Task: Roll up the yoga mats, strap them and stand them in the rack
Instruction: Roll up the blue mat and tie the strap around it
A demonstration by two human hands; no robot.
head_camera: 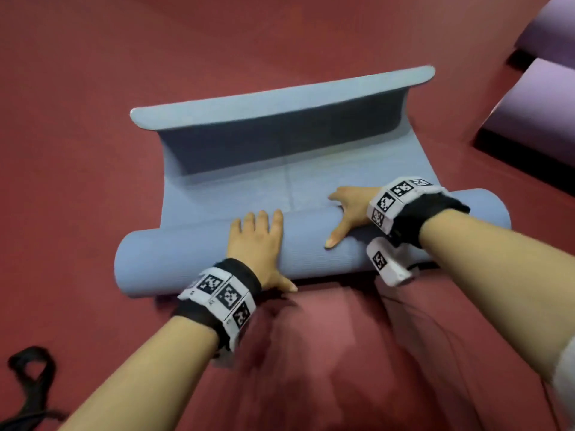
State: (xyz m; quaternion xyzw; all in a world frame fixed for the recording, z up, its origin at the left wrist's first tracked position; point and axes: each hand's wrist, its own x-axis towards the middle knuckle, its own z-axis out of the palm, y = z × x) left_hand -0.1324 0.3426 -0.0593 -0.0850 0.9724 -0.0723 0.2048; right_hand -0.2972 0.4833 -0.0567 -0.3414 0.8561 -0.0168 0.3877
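Note:
A light blue yoga mat [280,188] lies on the red floor, mostly rolled into a thick roll [174,256] that runs left to right in front of me. Its short unrolled end curls up at the far edge. My left hand [256,244] lies flat on top of the roll near the middle, fingers spread. My right hand [350,213] presses on the roll a little further right, fingers reaching over onto the flat part. Both wrists wear black bands with white marker tags.
A black strap [29,377] lies on the floor at the lower left. Two purple mats [541,104] lie flat at the upper right, with dark gaps around them. Red floor [93,73] surrounds the blue mat.

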